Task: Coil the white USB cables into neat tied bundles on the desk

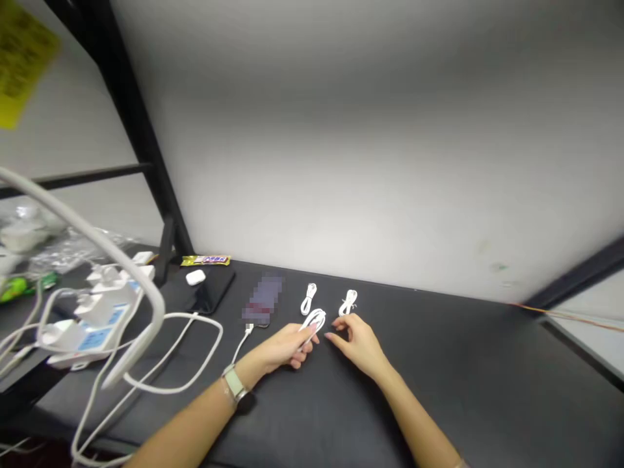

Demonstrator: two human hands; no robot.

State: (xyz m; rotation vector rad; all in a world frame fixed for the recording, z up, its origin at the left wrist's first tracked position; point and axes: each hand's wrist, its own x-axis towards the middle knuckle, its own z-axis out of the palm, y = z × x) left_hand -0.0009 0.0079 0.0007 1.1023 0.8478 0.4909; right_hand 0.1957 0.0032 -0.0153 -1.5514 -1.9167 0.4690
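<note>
My left hand point(292, 342) is closed on a coiled white cable point(316, 318), its loops sticking out past the thumb. Just to the right, my right hand point(358, 344) hovers with thumb and fingers apart and nothing visible between them. Beyond its fingertips, a bundled white cable point(348, 303) lies on the black table point(468, 364). A second bundle, a tied white cable point(309, 299), rests behind my left hand. A watch with a pale green band point(234, 382) is on my left wrist.
To the left lies a phone point(263, 300) with a white charging cable plugged in. A black tablet point(214, 289) carries a white earbud case point(195, 277), near a yellow snack wrapper point(205, 260). A power strip point(104, 318) and looping white cords point(173, 390) fill the left side.
</note>
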